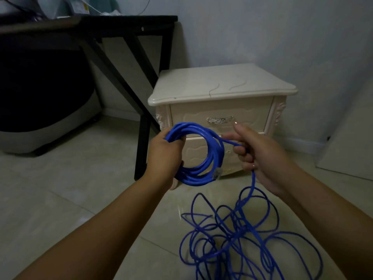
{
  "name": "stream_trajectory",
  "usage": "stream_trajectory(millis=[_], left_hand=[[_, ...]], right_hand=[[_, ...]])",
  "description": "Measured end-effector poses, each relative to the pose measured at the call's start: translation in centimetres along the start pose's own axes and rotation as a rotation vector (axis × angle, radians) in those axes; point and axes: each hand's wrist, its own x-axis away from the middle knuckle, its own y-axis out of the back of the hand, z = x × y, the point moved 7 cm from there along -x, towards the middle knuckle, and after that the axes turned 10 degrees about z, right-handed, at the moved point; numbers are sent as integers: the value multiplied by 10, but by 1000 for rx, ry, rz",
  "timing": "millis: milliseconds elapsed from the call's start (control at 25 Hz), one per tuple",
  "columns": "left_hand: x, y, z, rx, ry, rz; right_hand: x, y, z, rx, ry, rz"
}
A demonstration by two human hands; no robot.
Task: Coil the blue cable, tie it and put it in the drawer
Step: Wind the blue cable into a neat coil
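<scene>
The person is coiling: the left hand [164,151] is clamping a finished bundle of loops of the blue cable [201,156], holding it up in front of the cream nightstand [220,85], while the right hand [260,156] is closing loosely round the running strand just beside the bundle. From that hand the cable is dropping to a loose tangle [250,239] on the tiled floor [60,199] near the person's feet, so much of the length, by my judgement, is yet to be wound. One clear plug [218,172] is dangling at the bottom of the bundle.

The next move is probably calling for the right hand to slide down the strand, draw up slack and lay another loop into the left hand's grip without snagging the tangle. Tying and stowing are waiting.

Counted: one cable, two hands, one nightstand with two drawers, the upper drawer [220,120] and the one below both shut. No tie is showing.
</scene>
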Motion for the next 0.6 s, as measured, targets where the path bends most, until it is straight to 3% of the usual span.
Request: stream_trajectory(millis=[160,360,600], left_hand=[[-1,0,-8,-119,-112,-33],[1,-3,0,-33,-50,-32],[2,-1,11,44,27,-134]], right_hand=[[6,8,10,-193,77,-17],[12,-10,-12,265,-27,-1],[21,-35,-22,259,19,84]])
